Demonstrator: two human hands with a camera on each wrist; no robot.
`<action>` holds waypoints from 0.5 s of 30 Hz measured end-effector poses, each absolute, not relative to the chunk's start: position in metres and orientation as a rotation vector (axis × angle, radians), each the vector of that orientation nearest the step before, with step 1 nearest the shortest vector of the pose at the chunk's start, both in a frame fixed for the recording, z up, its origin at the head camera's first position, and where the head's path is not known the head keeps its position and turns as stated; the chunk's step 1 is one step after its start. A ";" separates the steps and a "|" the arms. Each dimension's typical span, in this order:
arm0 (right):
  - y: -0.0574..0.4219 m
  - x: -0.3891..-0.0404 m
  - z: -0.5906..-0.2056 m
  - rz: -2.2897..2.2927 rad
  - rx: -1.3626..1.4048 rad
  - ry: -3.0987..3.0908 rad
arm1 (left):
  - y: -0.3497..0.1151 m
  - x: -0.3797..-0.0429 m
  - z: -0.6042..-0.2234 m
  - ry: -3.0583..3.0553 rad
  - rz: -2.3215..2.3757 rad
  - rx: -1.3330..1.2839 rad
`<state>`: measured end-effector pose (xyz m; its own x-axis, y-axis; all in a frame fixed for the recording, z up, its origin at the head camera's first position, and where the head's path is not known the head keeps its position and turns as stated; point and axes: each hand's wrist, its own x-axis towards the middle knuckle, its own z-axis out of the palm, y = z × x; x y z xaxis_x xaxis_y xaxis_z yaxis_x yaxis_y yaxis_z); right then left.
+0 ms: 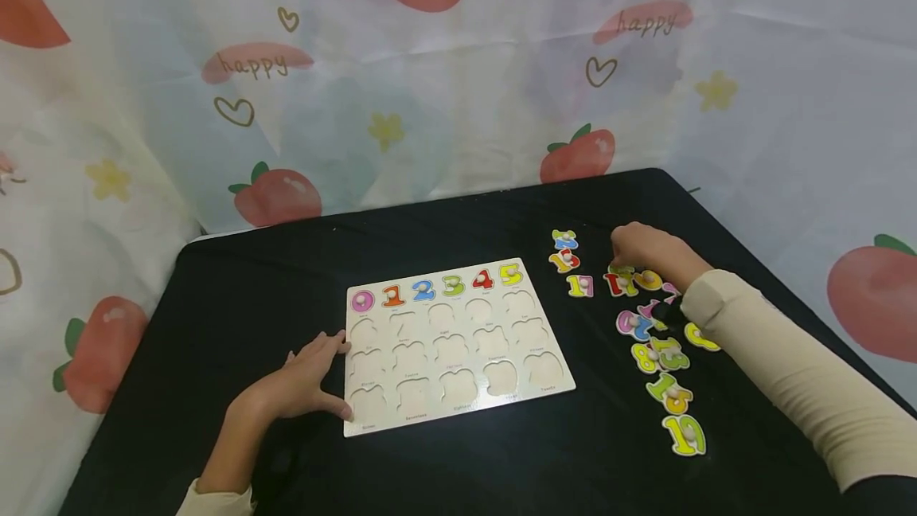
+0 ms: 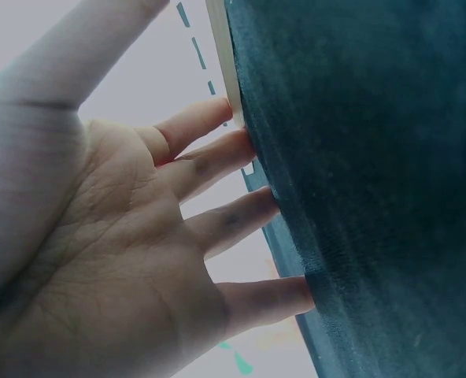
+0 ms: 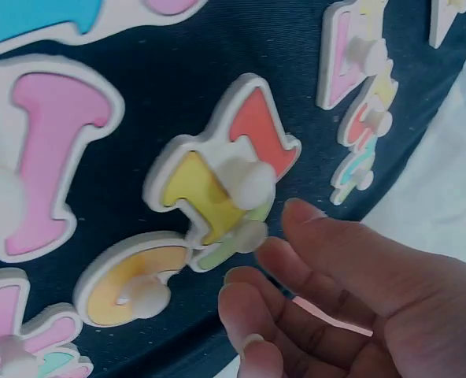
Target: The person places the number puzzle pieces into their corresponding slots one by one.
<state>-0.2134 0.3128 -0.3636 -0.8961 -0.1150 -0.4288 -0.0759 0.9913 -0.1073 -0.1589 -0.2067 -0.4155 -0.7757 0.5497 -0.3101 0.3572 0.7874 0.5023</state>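
In the head view a pale wooden number board (image 1: 458,350) lies on the table, with coloured numbers 0 to 5 along its top row and bare recesses below. My left hand (image 1: 304,381) is spread at the board's left edge, thumb by the lower corner; its straight fingers (image 2: 217,224) reach the edge in the left wrist view. Above the loose pieces is my right hand (image 1: 652,252). Its thumb and index finger stand apart right at the white knob of a green piece (image 3: 217,256), partly hidden by the red-and-yellow number 14 (image 3: 205,193).
More knobbed numbers lie right of the board: a 17 (image 1: 580,286), a 15 (image 1: 564,261), a 12 (image 1: 564,240), an orange piece (image 3: 107,287) and a 19 (image 1: 684,435). Some overlap. A black cloth (image 1: 444,468) covers the table, and a printed curtain (image 1: 458,86) hangs behind.
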 end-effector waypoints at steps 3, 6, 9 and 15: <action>0.313 -0.211 -0.365 -0.151 -0.111 2.647 | -0.207 -0.159 -0.416 2.528 0.587 0.675; 0.315 -0.210 -0.367 -0.165 -0.128 2.645 | -0.207 -0.160 -0.416 2.529 0.592 0.673; 0.317 -0.211 -0.370 -0.174 -0.155 2.665 | -0.207 -0.160 -0.416 2.531 0.597 0.670; 0.314 -0.214 -0.370 -0.235 -0.167 2.726 | -0.208 -0.160 -0.414 2.530 0.597 0.662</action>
